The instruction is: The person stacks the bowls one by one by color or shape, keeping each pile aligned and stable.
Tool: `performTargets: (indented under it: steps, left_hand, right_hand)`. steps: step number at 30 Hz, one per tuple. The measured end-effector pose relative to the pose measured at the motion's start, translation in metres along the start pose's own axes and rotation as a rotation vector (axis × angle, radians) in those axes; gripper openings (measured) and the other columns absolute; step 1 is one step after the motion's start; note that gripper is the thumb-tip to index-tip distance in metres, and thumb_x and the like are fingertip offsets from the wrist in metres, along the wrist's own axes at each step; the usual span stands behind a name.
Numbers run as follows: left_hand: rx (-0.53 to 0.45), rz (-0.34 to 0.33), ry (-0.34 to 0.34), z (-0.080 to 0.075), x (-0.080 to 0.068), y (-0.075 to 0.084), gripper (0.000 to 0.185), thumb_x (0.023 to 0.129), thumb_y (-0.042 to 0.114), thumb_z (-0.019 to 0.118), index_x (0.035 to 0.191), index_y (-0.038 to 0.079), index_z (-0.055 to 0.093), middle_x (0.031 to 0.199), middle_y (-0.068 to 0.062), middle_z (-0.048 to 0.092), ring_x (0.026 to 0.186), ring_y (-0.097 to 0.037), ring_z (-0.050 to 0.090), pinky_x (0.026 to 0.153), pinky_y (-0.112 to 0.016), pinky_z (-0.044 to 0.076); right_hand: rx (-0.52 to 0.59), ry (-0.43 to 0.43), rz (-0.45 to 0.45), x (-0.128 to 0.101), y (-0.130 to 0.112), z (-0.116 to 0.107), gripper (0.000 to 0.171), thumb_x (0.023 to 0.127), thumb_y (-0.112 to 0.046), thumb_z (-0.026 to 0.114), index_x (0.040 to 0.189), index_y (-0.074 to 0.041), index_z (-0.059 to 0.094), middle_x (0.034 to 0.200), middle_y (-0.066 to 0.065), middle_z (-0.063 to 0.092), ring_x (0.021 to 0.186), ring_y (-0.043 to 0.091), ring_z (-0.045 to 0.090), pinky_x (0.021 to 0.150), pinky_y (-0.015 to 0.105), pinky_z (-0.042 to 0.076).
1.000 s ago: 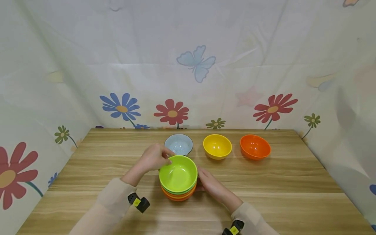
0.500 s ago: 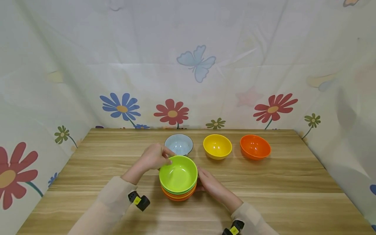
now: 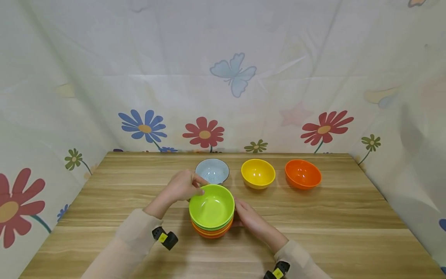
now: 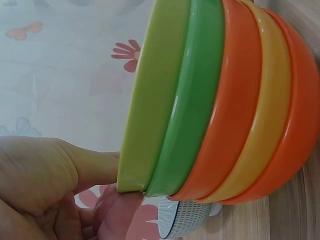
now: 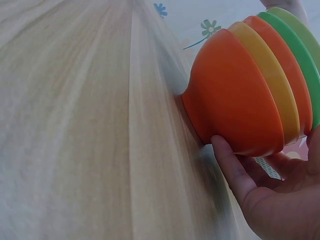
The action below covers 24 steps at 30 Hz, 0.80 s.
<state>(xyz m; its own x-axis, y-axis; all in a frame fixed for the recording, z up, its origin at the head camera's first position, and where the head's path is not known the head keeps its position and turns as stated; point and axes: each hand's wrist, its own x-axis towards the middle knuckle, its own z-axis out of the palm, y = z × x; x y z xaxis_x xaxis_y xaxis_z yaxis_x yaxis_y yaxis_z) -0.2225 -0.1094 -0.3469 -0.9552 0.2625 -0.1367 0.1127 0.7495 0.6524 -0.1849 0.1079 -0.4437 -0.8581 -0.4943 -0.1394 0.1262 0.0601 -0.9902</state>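
Note:
In front of me stands a stack of nested bowls: a light green bowl [image 3: 211,207] on top, then a green bowl [image 4: 192,100], an orange bowl [image 4: 225,100], a yellow bowl [image 5: 265,65] and a bottom orange bowl [image 5: 230,100]. My left hand [image 3: 182,186] pinches the light green rim at the far left, thumb over the edge and a fingertip below it. Low on the right side, my right hand [image 3: 251,220] cups the stack. One of its fingers [image 5: 230,167] touches the bottom bowl near its foot; others pass behind the bowls, partly hidden.
Behind the stack sits a pale blue bowl [image 3: 212,169] with a dark rim, partly covered by my left hand and the stack. Farther right stand a yellow bowl [image 3: 258,174] and a tilted orange bowl [image 3: 303,174]. A flowered curtain [image 3: 233,116] borders the wooden table [image 3: 331,232].

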Motion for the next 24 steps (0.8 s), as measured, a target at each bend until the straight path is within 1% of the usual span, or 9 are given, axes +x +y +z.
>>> performTargets:
  steps: [4, 12, 19, 24]
  left_hand:
    - [-0.007, -0.011, 0.003, 0.0004, -0.0003, -0.0002, 0.024, 0.076, 0.006, 0.073, 0.098, 0.014, 0.074, 0.078, -0.005, 0.059, 0.054, -0.017, 0.056, 0.048, -0.021, 0.049]
    - [-0.02, -0.031, 0.01, 0.001, -0.0006, -0.0007, 0.024, 0.076, 0.006, 0.074, 0.098, 0.015, 0.074, 0.078, -0.005, 0.058, 0.057, -0.017, 0.055, 0.05, -0.021, 0.049]
    - [-0.006, -0.009, 0.027, 0.0015, -0.0012, -0.0022, 0.024, 0.075, 0.007, 0.074, 0.097, 0.016, 0.074, 0.075, -0.004, 0.057, 0.069, -0.019, 0.05, 0.052, -0.022, 0.044]
    - [0.0, 0.007, 0.038, 0.0021, -0.0006, -0.0036, 0.023, 0.075, 0.007, 0.075, 0.096, 0.016, 0.074, 0.073, -0.003, 0.057, 0.07, -0.019, 0.05, 0.052, -0.022, 0.042]
  right_hand:
    - [0.004, 0.001, -0.006, 0.0002, -0.0003, 0.0007, 0.065, 0.098, -0.049, 0.027, 0.136, 0.003, 0.036, 0.117, 0.02, 0.057, 0.096, 0.018, 0.058, 0.082, 0.041, 0.053]
    - [0.003, 0.004, -0.001, 0.0003, -0.0002, 0.0003, 0.069, 0.096, -0.054, 0.029, 0.137, 0.001, 0.036, 0.118, 0.019, 0.057, 0.097, 0.019, 0.058, 0.082, 0.04, 0.052]
    - [-0.005, 0.003, 0.0, 0.0004, 0.0004, 0.0, 0.07, 0.095, -0.055, 0.028, 0.138, 0.001, 0.035, 0.12, 0.019, 0.056, 0.098, 0.02, 0.058, 0.083, 0.04, 0.052]
    - [-0.01, 0.008, 0.003, 0.0001, 0.0004, -0.0001, 0.071, 0.095, -0.055, 0.029, 0.138, 0.0, 0.035, 0.119, 0.019, 0.056, 0.097, 0.019, 0.058, 0.083, 0.04, 0.052]
